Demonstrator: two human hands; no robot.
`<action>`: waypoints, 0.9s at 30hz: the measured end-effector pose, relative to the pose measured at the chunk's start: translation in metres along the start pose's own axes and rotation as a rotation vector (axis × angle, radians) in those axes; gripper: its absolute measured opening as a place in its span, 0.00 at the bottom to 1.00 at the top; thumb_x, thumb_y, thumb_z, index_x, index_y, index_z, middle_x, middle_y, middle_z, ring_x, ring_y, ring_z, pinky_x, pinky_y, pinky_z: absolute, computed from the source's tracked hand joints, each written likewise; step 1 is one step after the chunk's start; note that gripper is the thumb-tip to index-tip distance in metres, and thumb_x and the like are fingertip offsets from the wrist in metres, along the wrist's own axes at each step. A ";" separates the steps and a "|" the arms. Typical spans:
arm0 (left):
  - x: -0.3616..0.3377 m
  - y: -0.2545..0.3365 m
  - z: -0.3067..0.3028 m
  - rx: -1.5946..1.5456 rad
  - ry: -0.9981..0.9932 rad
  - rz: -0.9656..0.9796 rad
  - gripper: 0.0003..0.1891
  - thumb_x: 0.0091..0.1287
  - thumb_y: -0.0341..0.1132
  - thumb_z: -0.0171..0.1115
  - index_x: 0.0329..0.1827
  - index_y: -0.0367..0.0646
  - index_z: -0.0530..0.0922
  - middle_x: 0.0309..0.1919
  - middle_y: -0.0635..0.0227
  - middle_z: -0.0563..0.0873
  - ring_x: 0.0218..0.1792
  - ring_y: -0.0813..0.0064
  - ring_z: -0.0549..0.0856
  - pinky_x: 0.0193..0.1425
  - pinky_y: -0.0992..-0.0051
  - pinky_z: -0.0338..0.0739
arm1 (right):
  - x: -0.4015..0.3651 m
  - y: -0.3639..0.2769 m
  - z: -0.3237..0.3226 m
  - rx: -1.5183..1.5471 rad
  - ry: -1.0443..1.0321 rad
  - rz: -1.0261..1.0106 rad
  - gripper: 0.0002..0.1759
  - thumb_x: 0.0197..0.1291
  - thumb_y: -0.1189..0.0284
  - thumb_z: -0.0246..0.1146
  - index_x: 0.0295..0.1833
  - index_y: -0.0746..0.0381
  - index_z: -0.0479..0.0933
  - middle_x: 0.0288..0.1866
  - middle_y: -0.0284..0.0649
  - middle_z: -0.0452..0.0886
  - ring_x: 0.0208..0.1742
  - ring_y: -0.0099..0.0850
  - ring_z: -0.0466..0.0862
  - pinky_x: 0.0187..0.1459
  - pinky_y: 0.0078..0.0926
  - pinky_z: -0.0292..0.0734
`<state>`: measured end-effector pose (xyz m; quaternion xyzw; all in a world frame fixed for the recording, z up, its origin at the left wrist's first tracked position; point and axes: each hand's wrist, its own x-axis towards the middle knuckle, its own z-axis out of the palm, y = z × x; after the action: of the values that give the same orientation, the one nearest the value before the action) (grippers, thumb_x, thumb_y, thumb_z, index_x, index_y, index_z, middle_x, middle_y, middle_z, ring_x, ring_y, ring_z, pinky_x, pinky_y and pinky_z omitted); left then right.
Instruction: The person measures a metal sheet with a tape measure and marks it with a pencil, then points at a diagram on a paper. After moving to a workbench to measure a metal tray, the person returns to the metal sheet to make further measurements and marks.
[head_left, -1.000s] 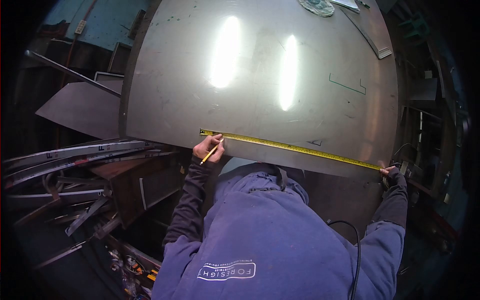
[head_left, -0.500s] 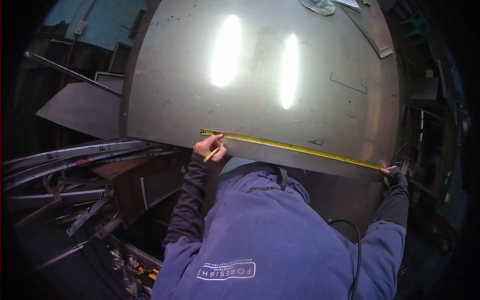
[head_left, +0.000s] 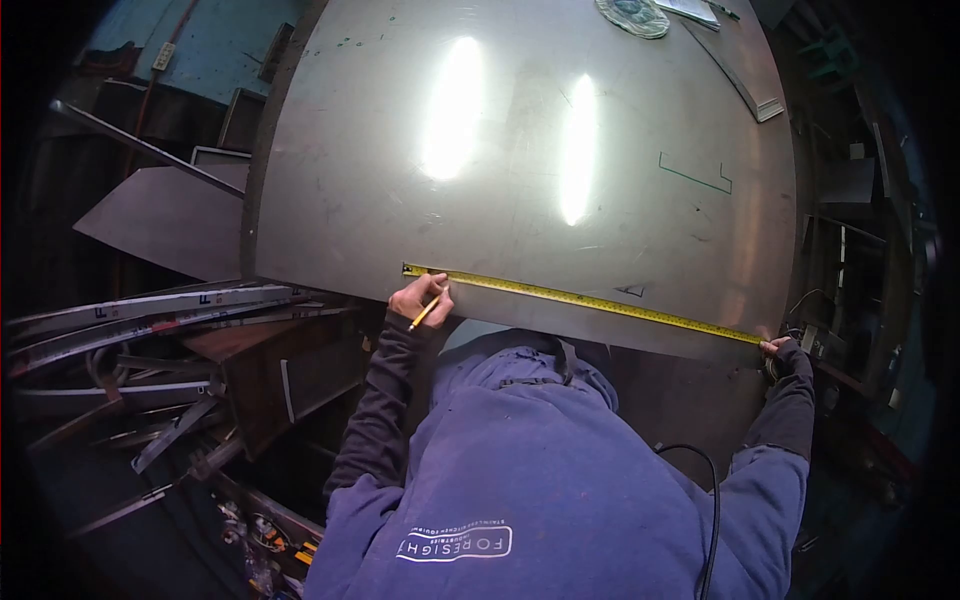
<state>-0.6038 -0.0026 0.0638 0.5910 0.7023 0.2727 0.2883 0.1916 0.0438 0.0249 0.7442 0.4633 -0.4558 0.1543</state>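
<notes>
**Tape held in place, pencil drawn back from the mark line**

1. Metal sheet [head_left: 350, 180]. I read no shift in it across the last second. It lies flat in front of the person, with its near edge against the body. A green outline [head_left: 695, 175] is drawn on its right part, well apart from both hands.

2. Tape measure [head_left: 585, 297]. It remains stretched along the sheet just inside the near edge, running from the left hand to the right hand. Its left end sits where it sat one second ago.

3. Right hand [head_left: 778, 350]. It has not moved. It is at the sheet's right corner with the fingers curled shut on the tape's far end. The sleeve hides most of it, so I cannot make out the tape's case.

4. Left hand [head_left: 420, 298]. It has slid slightly toward the person. The fingers are closed and rest on the sheet, touching the tape near its left end.

5. Pencil [head_left: 424, 313]. This is the main change. One second ago it was raised with its tip at the tape's edge. It now lies lower in the closed left hand, with its tip short of the tape.

In my judgement the reading is still set up, but no mark is being made at this moment.
</notes>
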 end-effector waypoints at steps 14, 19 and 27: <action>-0.011 -0.023 0.004 -0.176 0.127 -0.004 0.04 0.56 0.28 0.64 0.28 0.40 0.77 0.33 0.58 0.87 0.44 0.67 0.87 0.42 0.76 0.81 | 0.005 0.003 -0.002 -0.018 -0.012 0.072 0.20 0.57 0.56 0.67 0.33 0.65 0.83 0.23 0.30 0.80 0.27 0.20 0.74 0.31 0.25 0.69; -0.011 -0.026 0.008 -0.138 0.164 0.002 0.04 0.56 0.29 0.65 0.29 0.41 0.77 0.31 0.62 0.88 0.44 0.68 0.87 0.42 0.75 0.81 | 0.004 0.000 -0.003 -0.021 -0.016 0.098 0.20 0.57 0.56 0.67 0.33 0.65 0.83 0.23 0.31 0.80 0.27 0.20 0.74 0.31 0.25 0.69; -0.014 -0.028 0.012 -0.130 0.180 0.028 0.08 0.52 0.29 0.66 0.32 0.40 0.76 0.40 0.56 0.87 0.37 0.64 0.88 0.40 0.72 0.81 | 0.018 0.016 -0.002 -0.161 0.009 0.038 0.20 0.60 0.56 0.64 0.31 0.63 0.83 0.22 0.29 0.80 0.26 0.18 0.73 0.29 0.24 0.68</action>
<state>-0.6124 -0.0198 0.0362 0.5539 0.6980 0.3734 0.2579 0.2084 0.0469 0.0078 0.7401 0.4850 -0.4108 0.2199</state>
